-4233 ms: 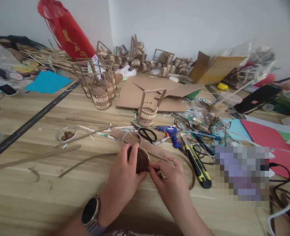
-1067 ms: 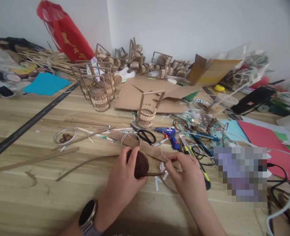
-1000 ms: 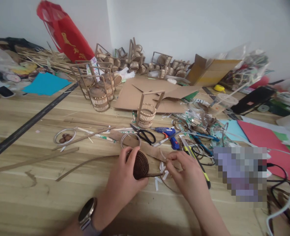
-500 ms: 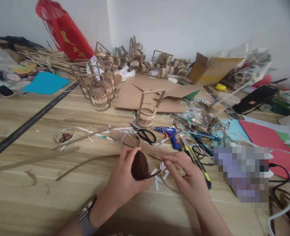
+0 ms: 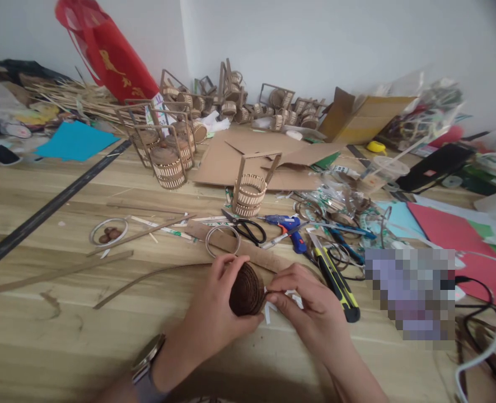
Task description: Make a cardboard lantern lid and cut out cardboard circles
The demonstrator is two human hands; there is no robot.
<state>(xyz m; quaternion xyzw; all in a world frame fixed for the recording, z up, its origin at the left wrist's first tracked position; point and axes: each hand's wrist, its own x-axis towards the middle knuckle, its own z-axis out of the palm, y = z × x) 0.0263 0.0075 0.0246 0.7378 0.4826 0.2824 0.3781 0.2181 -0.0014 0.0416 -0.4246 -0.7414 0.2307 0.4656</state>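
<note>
My left hand [image 5: 208, 313], with a watch on its wrist, is curled round a coil of dark brown strip [image 5: 247, 289], thumb below and fingers above. The coil's ringed face is turned toward me and looks hollowed. Close at the coil's right edge, my right hand [image 5: 310, 305] pinches the strip's loose part between thumb and fingers; the pinched bit is mostly hidden. Small white paper scraps [image 5: 268, 313] lie by the right fingertips. Just beyond the coil sits a pale ring [image 5: 208, 242] on a flat brown strip.
Beyond the hands are black scissors [image 5: 250, 230], a blue glue gun [image 5: 292, 226] and a yellow-black utility knife [image 5: 336, 280]. A small slatted basket [image 5: 250, 196] stands before cardboard sheets [image 5: 214, 162]. More baskets [image 5: 168, 168] stand at left. A long dark bar [image 5: 55, 204] crosses the left side.
My right hand has moved left, up to the coil, and the stretch of strip between them has shortened. The coil has tilted and shifted slightly right in my left hand.
</note>
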